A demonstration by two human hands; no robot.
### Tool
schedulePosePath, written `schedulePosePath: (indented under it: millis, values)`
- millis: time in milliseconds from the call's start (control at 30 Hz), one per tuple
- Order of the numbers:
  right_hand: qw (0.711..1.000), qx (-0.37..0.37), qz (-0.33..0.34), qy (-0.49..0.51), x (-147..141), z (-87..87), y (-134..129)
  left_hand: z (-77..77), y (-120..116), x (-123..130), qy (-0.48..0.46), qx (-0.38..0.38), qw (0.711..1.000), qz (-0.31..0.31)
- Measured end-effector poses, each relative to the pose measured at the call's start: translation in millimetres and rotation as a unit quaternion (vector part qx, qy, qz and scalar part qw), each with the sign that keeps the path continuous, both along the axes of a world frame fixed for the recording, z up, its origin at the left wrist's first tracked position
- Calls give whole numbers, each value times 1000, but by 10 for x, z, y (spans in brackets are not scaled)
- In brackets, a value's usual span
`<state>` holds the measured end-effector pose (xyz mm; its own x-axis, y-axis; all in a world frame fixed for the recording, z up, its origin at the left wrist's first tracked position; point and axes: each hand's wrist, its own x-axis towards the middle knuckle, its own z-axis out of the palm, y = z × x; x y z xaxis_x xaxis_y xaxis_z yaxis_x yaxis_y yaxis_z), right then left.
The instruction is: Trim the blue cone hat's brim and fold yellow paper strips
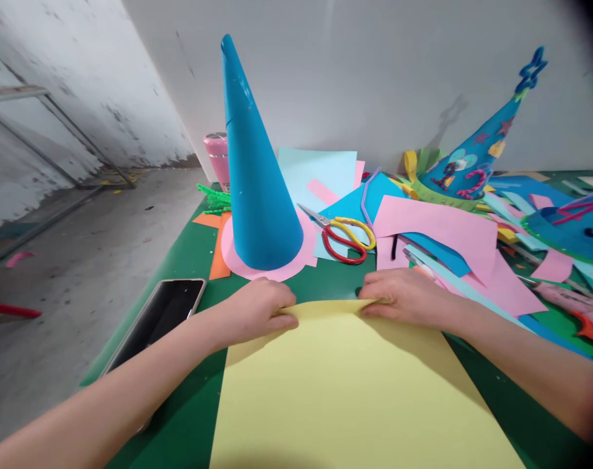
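Note:
A large sheet of yellow paper (355,391) lies on the green table in front of me, its far edge lifted and slightly bent up. My left hand (264,306) pinches that edge near its left end, thumb below and fingers curled over. Farther right along the same edge, my right hand (398,296) grips the paper in a like pinch. Just beyond my hands stands a tall blue paper cone (262,182) on a round pink paper base (228,251). Scissors (345,238) with one red and one yellow handle lie beside the cone.
A phone (172,309) rests by the green table's (179,423) left edge. Behind the cone are a pink bottle (218,156) and green pipe cleaners (213,200). Paper scraps (433,221) cover the right side, near a decorated blue party hat (476,150). A wall closes off the back.

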<state>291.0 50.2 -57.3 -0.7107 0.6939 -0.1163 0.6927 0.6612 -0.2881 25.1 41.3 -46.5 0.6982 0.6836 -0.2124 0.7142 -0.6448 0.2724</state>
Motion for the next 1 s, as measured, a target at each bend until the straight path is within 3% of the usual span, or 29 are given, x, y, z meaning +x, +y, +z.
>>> schedulePosePath:
  millis: [100, 233, 367, 500, 800, 1000]
  values:
    - [998, 54, 20, 12, 28, -60, -58, -27, -54, 0, 0, 43, 999, -29]
    - [981, 179, 59, 46, 61, -132, -145, -110, -146, -26, 8, 111, 992, -57]
    - [965, 244, 74, 54, 96, -194, -234, -164, -286, -47, 36, 265, 956, -124]
    - [953, 286, 75, 69, 126, -259, -349, -208, -445, -47, 45, 352, 929, -103]
    - [958, 280, 17, 59, 220, -370, -589, -358, -614, -81, 17, 401, 915, -47]
    - [963, 257, 18, 80, 221, -363, -577, -421, -674, -146, -2, 418, 906, -61]
